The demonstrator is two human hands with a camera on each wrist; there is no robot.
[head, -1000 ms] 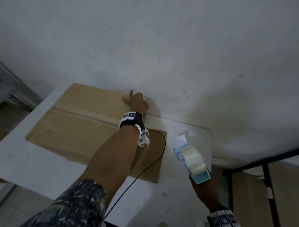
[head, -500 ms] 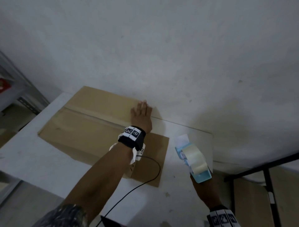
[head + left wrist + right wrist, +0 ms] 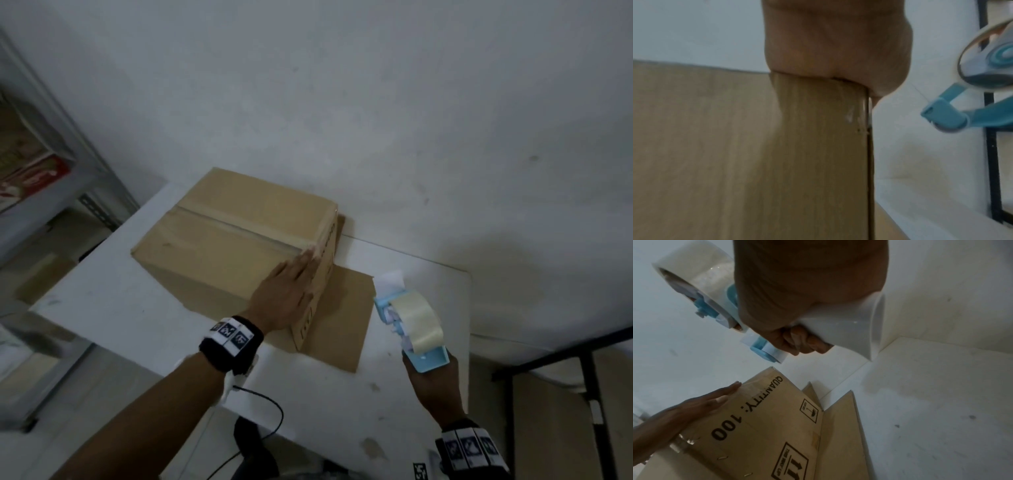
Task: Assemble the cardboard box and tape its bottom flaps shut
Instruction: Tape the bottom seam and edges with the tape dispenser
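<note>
Box (image 3: 219, 246): seam taped; head view now shows it whole.
Left hand (image 3: 287, 294): flat, fingers straight, smoothing tape end.
Right hand (image 3: 433, 387): grips tape dispenser (image 3: 412, 318), lifted away.

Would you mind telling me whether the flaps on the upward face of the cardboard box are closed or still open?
Closed. The two flaps lie flat, meeting along a taped centre seam, with the left hand resting flat on them.

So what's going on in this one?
A person is taping up a cardboard box on a white table. The left hand lies flat on the box's top by the right edge, where clear tape runs along the centre seam. The right hand holds a blue tape dispenser off to the box's right, clear of it.
</note>
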